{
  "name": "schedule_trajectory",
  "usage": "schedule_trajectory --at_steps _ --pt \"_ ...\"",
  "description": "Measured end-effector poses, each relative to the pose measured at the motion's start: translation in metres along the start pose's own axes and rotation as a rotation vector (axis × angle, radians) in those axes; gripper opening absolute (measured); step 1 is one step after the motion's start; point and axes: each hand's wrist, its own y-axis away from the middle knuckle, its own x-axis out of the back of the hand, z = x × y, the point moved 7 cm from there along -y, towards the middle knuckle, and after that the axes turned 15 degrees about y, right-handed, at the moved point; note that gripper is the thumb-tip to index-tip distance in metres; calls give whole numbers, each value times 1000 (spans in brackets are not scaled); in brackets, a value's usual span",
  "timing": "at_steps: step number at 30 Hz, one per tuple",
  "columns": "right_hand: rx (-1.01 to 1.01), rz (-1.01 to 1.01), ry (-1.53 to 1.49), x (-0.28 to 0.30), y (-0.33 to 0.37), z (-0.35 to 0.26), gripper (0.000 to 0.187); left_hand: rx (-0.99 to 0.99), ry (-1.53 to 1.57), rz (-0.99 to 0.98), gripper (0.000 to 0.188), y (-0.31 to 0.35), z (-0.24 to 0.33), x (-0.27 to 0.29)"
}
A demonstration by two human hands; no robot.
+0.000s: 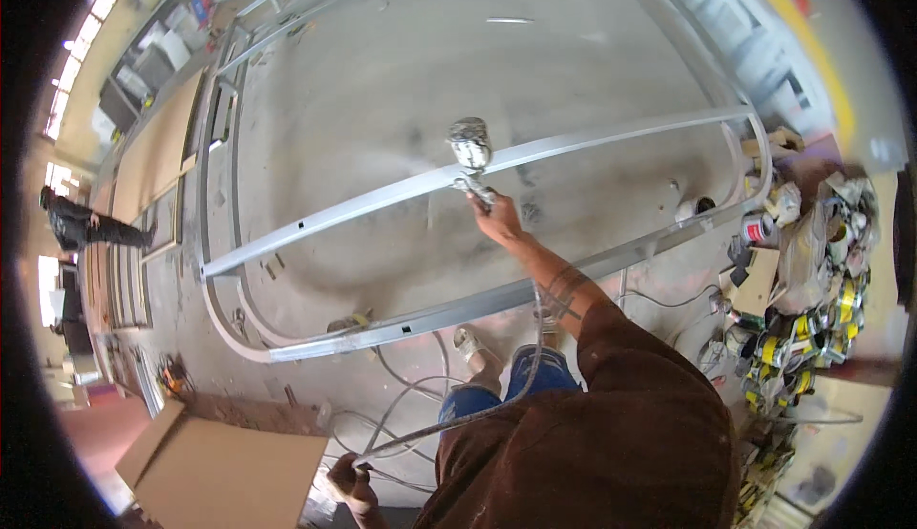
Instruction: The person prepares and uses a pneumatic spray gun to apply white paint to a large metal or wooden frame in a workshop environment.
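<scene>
My right hand [497, 218] is closed round the handle of a spray gun [472, 183], held out in front of me. A paint-smeared cup [469, 142] sits on top of the gun. Just behind it runs the crossbar [382, 195] of a large silver-grey metal frame [439, 314] with rounded corners. Down at the lower left, my left hand [351, 484] is closed on a grey hose [449, 424]. The hose passes in front of my body, and more of it lies in loops on the floor. My fingers partly hide the gun's handle.
Several used paint cans [802, 338] and scraps are heaped along the right. One open can [693, 209] lies by the frame's right corner. A brown board [224, 472] is at the lower left. Another person [91, 223] stands at the far left near long panels [158, 147].
</scene>
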Motion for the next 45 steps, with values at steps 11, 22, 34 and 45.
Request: schedule_trajectory --at_steps 11,22,34,45 --pt "-331 300 248 240 -27 247 39 49 -124 -166 20 -35 -2 -172" --pt "-543 650 335 494 -59 491 44 290 -467 -439 25 28 -49 -422" --pt "-832 966 268 680 -22 599 47 320 -406 -582 21 48 -49 -537" --pt "-584 674 136 623 18 518 42 172 -133 -612 21 8 -74 -547"
